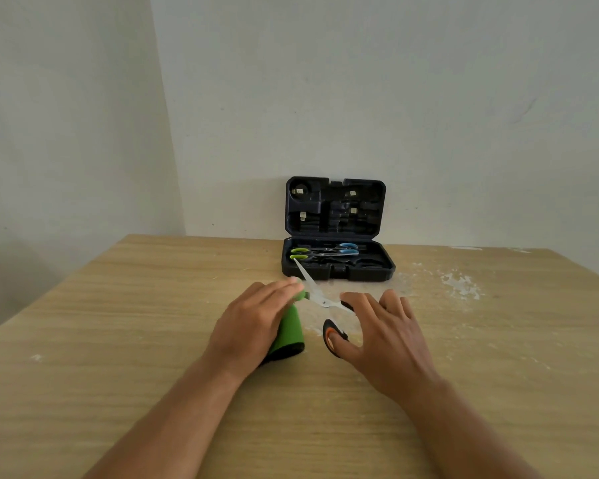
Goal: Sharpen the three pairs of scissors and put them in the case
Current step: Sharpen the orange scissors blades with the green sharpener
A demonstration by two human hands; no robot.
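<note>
The person's right hand is hovering over the black-and-orange scissors, fingers spread wide, the thumb lying on the orange loop. The scissors are lying on the table with their long axis running from that near-right handle up-left, blades passing the sharpener's head. The left hand is resting flat on the green sharpener, fingers straight. Farther back, the open case is already holding the green-handled pair and the blue-handled pair; nothing is blocking the way there.
</note>
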